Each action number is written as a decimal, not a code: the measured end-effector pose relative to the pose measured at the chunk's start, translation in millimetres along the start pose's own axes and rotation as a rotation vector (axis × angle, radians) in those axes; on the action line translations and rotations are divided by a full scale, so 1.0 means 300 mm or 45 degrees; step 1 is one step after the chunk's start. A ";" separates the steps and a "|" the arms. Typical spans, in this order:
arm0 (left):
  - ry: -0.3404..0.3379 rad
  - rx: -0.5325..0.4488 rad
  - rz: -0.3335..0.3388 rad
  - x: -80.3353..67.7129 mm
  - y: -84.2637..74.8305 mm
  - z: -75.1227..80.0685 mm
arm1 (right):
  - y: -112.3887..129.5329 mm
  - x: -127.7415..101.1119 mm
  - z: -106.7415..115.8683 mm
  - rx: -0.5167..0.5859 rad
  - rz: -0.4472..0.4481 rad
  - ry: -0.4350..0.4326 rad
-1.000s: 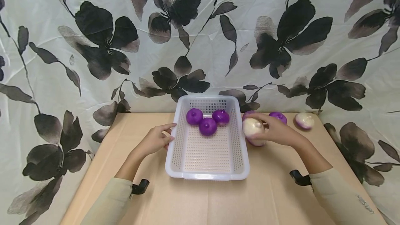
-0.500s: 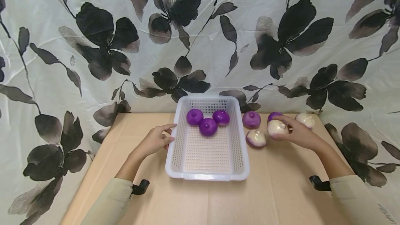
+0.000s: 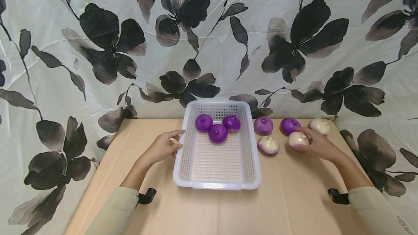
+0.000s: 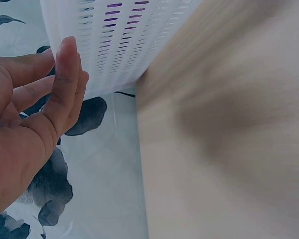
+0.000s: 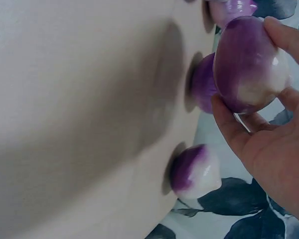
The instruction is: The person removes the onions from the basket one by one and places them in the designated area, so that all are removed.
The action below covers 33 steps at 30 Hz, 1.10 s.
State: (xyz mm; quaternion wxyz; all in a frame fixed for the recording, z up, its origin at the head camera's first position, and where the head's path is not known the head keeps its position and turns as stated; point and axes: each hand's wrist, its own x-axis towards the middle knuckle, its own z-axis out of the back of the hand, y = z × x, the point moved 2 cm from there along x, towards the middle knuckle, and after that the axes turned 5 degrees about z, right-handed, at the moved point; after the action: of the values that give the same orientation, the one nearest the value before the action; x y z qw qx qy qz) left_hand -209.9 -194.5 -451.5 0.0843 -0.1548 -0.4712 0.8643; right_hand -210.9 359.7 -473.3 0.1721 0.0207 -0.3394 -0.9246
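Observation:
In the head view my right hand (image 3: 318, 146) holds a purple-and-white turnip (image 3: 298, 141) low over the table's right side. Fingers and thumb grip its sides in the right wrist view, where the turnip (image 5: 241, 64) shows a purple face and a pale end. Behind it sit a purple turnip (image 3: 290, 126) and a pale-topped one (image 3: 319, 127). My left hand (image 3: 163, 145) touches the left rim of a white perforated basket (image 3: 217, 183) with lightly bent fingers. Inside the basket's far half lie three purple turnips (image 3: 217, 133).
Just right of the basket are a purple turnip (image 3: 263, 125) and, nearer me, a pale-topped one (image 3: 268, 145). A floral cloth (image 3: 228, 46) hangs behind the wooden table (image 3: 209, 213).
My right hand has carried the turnip to the right, away from the basket, and slightly down. The turnips it covered beside the basket now show. My left hand stays at the rim.

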 end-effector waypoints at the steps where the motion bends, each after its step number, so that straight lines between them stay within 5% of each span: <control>1: -0.002 -0.002 0.001 -0.001 0.000 0.000 | -0.009 -0.001 -0.004 -0.004 -0.015 -0.004; 13: -0.004 -0.001 -0.011 0.001 0.000 0.000 | -0.076 -0.017 -0.044 -0.013 -0.188 0.028; 33: 0.000 -0.001 -0.013 0.002 -0.004 0.000 | -0.076 -0.020 -0.076 -0.034 -0.142 0.066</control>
State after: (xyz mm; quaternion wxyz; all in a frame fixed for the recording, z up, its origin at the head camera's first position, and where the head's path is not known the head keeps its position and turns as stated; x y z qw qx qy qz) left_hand -210.5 -193.6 -450.6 0.0886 -0.1524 -0.4722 0.8637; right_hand -208.7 363.7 -505.7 0.1293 0.0611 -0.3206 -0.9363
